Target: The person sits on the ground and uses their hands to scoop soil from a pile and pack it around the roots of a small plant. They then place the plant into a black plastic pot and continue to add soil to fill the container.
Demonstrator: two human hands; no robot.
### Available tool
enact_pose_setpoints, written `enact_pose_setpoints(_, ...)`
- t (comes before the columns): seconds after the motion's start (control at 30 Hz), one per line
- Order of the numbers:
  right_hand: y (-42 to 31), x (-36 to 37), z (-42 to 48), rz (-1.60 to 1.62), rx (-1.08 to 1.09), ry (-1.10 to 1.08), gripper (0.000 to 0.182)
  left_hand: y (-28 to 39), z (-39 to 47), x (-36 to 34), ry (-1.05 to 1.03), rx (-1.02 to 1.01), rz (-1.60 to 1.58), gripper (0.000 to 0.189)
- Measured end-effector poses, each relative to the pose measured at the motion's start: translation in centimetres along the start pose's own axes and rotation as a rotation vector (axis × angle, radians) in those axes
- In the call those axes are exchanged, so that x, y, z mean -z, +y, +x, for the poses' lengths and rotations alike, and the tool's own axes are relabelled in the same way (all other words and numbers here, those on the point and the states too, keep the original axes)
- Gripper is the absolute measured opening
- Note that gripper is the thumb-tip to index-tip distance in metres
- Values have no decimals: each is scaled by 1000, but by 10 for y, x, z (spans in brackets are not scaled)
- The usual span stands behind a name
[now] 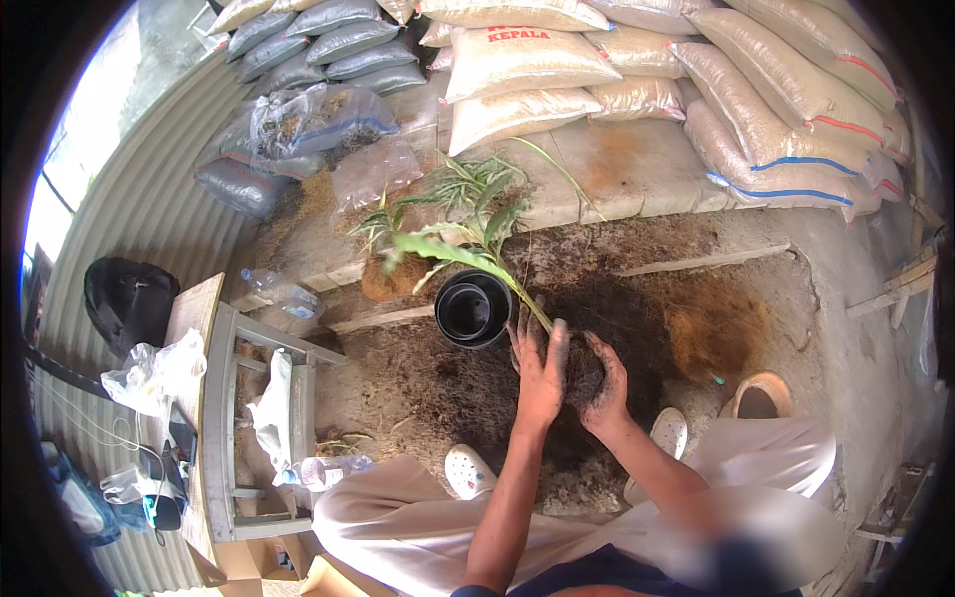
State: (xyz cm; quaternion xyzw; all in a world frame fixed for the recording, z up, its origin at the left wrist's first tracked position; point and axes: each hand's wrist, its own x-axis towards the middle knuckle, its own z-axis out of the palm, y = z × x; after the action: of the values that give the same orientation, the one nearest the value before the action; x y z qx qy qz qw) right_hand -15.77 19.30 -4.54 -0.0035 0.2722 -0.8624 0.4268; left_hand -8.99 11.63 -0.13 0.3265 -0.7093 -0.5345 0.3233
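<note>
Between my two hands is the dark root ball (584, 373) of a leafy plant, whose green stem (528, 298) leans up and to the left. My left hand (539, 366) lies along the root ball's left side, fingers pointing away from me, at the base of the stem. My right hand (606, 388) cups the root ball from the right. Soil covers the fingers of both. Black plastic pots (472, 308), nested, stand just left of my left hand. Beyond them lie more leafy plants (477, 186), one with a brown fibrous root ball (394, 276). Dark soil (477, 388) spreads beneath my hands.
Brown fibre (712, 328) is heaped at the right. Filled sacks (530, 63) are stacked along the back. At the left stand a wooden table (198, 313) and a grey stool (227, 448); a plastic bottle (321, 472) lies near my knee. A low concrete ledge (559, 172) crosses behind the soil.
</note>
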Motion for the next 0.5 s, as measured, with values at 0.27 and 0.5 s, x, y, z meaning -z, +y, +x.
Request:
enact_pose_setpoints(0.27, -27, -12, -7, 187, -98, -14, 27, 2, -19, -33, 126, -150, -439, 54)
enact_pose_setpoints(0.5, -28, -14, -17, 54, 53, 61, 26, 0, -28, -40, 63, -268, -242, 46)
